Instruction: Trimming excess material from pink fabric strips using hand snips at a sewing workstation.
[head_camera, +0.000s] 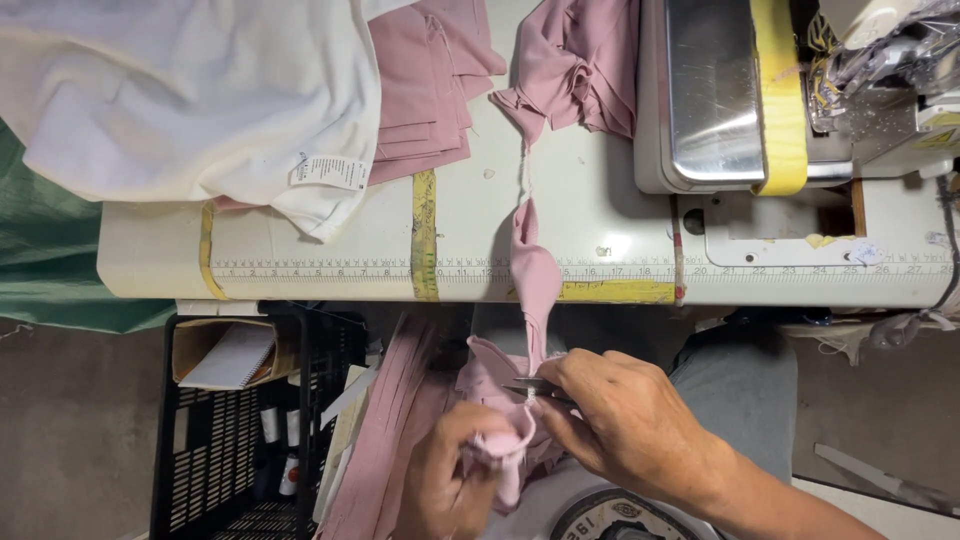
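Hands work below the sewing table's near edge, in the lap. We see the left hand (450, 480) curled closed on a bunched end of the pink fabric strip (535, 285), fingers mostly hidden under the cloth. The right hand (620, 420) pinches small metal snips (535, 388), only the blades showing; we cannot tell how far they gape. The strip runs up over the table (330, 270) edge to a pink pile (585, 60) beside the sewing machine (720, 100), cut off at the top. White cloth (190, 90) covers the far left corner. A black crate (230, 440) stands below, its contents unclear.
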